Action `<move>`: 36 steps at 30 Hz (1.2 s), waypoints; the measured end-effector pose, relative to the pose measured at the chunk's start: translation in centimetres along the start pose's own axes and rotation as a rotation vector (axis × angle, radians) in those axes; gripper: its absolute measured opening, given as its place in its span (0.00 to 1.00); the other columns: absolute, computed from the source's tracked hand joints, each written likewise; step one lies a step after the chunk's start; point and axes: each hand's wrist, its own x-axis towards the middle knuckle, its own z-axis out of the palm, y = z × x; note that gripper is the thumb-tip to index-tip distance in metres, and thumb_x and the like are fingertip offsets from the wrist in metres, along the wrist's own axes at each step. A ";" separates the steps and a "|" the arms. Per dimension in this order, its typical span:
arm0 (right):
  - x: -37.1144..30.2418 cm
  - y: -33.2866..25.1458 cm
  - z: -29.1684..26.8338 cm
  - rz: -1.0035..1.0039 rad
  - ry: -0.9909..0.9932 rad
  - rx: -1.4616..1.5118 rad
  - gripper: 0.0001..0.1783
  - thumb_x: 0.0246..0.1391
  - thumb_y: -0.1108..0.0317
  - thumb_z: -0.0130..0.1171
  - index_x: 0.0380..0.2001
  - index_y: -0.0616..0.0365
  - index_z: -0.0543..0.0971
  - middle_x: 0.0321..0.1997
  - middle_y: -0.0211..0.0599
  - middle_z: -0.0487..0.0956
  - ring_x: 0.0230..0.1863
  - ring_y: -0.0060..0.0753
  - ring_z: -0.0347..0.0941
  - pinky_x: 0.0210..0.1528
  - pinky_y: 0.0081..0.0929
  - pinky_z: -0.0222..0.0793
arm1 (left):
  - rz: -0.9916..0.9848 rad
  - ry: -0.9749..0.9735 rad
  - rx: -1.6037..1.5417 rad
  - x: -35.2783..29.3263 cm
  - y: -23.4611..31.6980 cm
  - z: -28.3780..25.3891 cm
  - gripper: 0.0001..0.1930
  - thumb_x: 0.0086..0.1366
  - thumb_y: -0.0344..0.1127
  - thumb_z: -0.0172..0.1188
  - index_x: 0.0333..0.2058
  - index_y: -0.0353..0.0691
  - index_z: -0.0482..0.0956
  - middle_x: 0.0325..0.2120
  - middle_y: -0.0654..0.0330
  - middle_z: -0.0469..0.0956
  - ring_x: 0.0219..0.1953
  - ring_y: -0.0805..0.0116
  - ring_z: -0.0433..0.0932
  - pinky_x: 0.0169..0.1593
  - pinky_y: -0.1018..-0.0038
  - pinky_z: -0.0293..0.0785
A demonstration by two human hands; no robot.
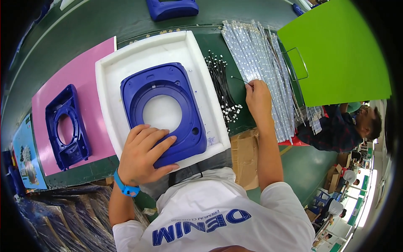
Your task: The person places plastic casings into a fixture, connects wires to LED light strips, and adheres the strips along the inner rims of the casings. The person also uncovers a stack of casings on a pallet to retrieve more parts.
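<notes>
In a white foam tray [105, 84] before me lies a blue plastic housing [195, 111] with a large round opening. My left hand [147, 153] rests on its lower left part, fingers spread by the opening's rim and thumb apart. To the right, my right hand [259, 98] is closed in a pinch on a thin black cable [239, 78]; a small pale connector shows at the cable's free end. Beside that hand lies a bundle of black cables [224, 90] with white connectors. Many clear, dotted LED strips [256, 54] lie just beyond and right of it.
A second blue housing [79, 122] lies on a pink sheet [94, 71] at left. Another blue part [172, 9] stands at the far side. A green panel [336, 54] with a wire handle rises at right, near another person [336, 130]. Cardboard [244, 161] sits by my right forearm.
</notes>
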 end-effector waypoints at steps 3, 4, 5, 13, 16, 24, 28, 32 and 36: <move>0.4 0.5 0.2 -0.062 0.004 0.046 0.12 0.62 0.65 0.64 0.41 0.64 0.79 0.42 0.51 0.79 0.40 0.62 0.78 0.44 0.50 0.75 | -0.001 0.002 -0.001 -0.1 0.0 0.0 0.32 0.49 0.53 0.76 0.50 0.42 0.83 0.49 0.53 0.81 0.49 0.52 0.79 0.60 0.52 0.70; 0.4 0.3 0.2 -0.061 0.007 0.047 0.12 0.62 0.65 0.64 0.41 0.64 0.79 0.42 0.51 0.79 0.40 0.62 0.78 0.44 0.50 0.75 | -0.005 0.000 0.001 -0.1 0.0 0.0 0.32 0.49 0.52 0.76 0.51 0.42 0.83 0.49 0.53 0.81 0.49 0.52 0.79 0.60 0.52 0.70; 0.3 0.0 0.2 -0.056 0.099 0.035 0.11 0.62 0.65 0.64 0.41 0.62 0.79 0.41 0.50 0.80 0.40 0.61 0.78 0.43 0.51 0.75 | -0.002 0.000 0.003 -0.1 0.0 0.0 0.32 0.49 0.52 0.76 0.51 0.42 0.83 0.49 0.53 0.81 0.49 0.52 0.79 0.60 0.52 0.70; 0.7 0.6 0.2 0.060 0.101 -0.072 0.11 0.63 0.62 0.63 0.38 0.58 0.77 0.42 0.48 0.80 0.41 0.59 0.79 0.41 0.52 0.73 | -0.007 -0.008 0.002 0.0 0.2 0.0 0.33 0.48 0.51 0.77 0.51 0.41 0.83 0.50 0.53 0.81 0.50 0.53 0.79 0.61 0.52 0.69; 1.0 0.4 -1.1 0.091 0.147 -0.108 0.10 0.63 0.62 0.63 0.38 0.57 0.78 0.37 0.47 0.82 0.39 0.59 0.80 0.40 0.54 0.73 | -0.007 -0.008 -0.018 0.0 0.2 0.0 0.33 0.48 0.52 0.77 0.52 0.42 0.83 0.49 0.53 0.81 0.50 0.52 0.79 0.63 0.53 0.67; -4.9 -9.3 -8.2 0.010 -0.066 0.735 0.06 0.62 0.73 0.64 0.42 0.59 0.80 0.30 0.36 0.82 0.26 0.25 0.75 0.30 0.25 0.69 | -0.385 0.553 -0.858 0.8 -0.5 -2.2 0.30 0.77 0.48 0.57 0.65 0.26 0.71 0.60 0.43 0.77 0.63 0.51 0.77 0.66 0.54 0.72; -8.8 -14.4 -8.6 -0.138 -0.458 0.946 0.07 0.62 0.82 0.62 0.42 0.65 0.78 0.34 0.33 0.83 0.31 0.14 0.77 0.34 0.14 0.72 | -0.205 0.804 -0.759 4.8 -0.1 -4.3 0.27 0.80 0.40 0.51 0.68 0.25 0.65 0.57 0.41 0.79 0.60 0.52 0.79 0.61 0.61 0.76; -9.2 -17.8 -7.9 -0.206 -0.486 1.085 0.05 0.63 0.74 0.64 0.40 0.64 0.81 0.31 0.39 0.83 0.27 0.29 0.77 0.32 0.26 0.72 | -0.179 0.922 -0.721 4.9 -0.1 -7.7 0.24 0.80 0.35 0.49 0.68 0.24 0.65 0.41 0.50 0.84 0.42 0.66 0.82 0.44 0.73 0.79; -7.3 -17.5 -6.0 -0.213 -0.328 1.051 0.13 0.72 0.66 0.57 0.45 0.65 0.85 0.29 0.33 0.83 0.28 0.18 0.72 0.32 0.19 0.69 | -0.133 0.878 -0.733 3.6 -1.1 -12.3 0.19 0.79 0.31 0.51 0.62 0.26 0.73 0.33 0.58 0.81 0.29 0.74 0.76 0.35 0.77 0.74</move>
